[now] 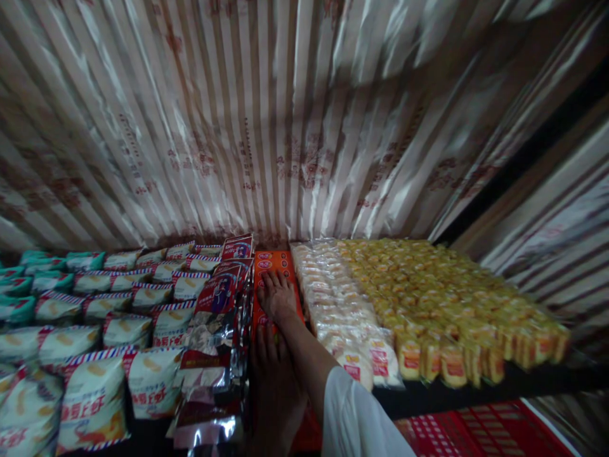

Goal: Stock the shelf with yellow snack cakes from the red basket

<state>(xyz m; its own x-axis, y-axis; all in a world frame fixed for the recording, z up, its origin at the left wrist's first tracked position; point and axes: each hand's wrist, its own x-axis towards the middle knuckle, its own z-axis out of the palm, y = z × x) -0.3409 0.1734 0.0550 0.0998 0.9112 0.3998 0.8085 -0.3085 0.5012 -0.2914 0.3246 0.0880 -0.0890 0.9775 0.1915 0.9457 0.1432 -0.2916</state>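
My right hand (277,297), its arm in a white sleeve, reaches toward the back of the shelf. Its fingers lie flat and slightly spread on a row of orange packets (271,259) with round printed marks. Nearer to me, my left hand (278,387) rests on the same row, fingers stretched forward; its palm side is dim and partly blurred. Neither hand is wrapped around anything. Close on the left of the hands stands a stack of dark red and silver foil bags (216,343). To their right are rows of round white crackers in clear wrappers (333,298).
White snack bags with striped edges (95,393) fill the left side, with green bags (47,263) farther left. Many yellow wrapped cakes (428,304) cover the right. A red plastic basket (466,431) sits below the black shelf edge (537,381). Striped sheeting (285,127) hangs behind.
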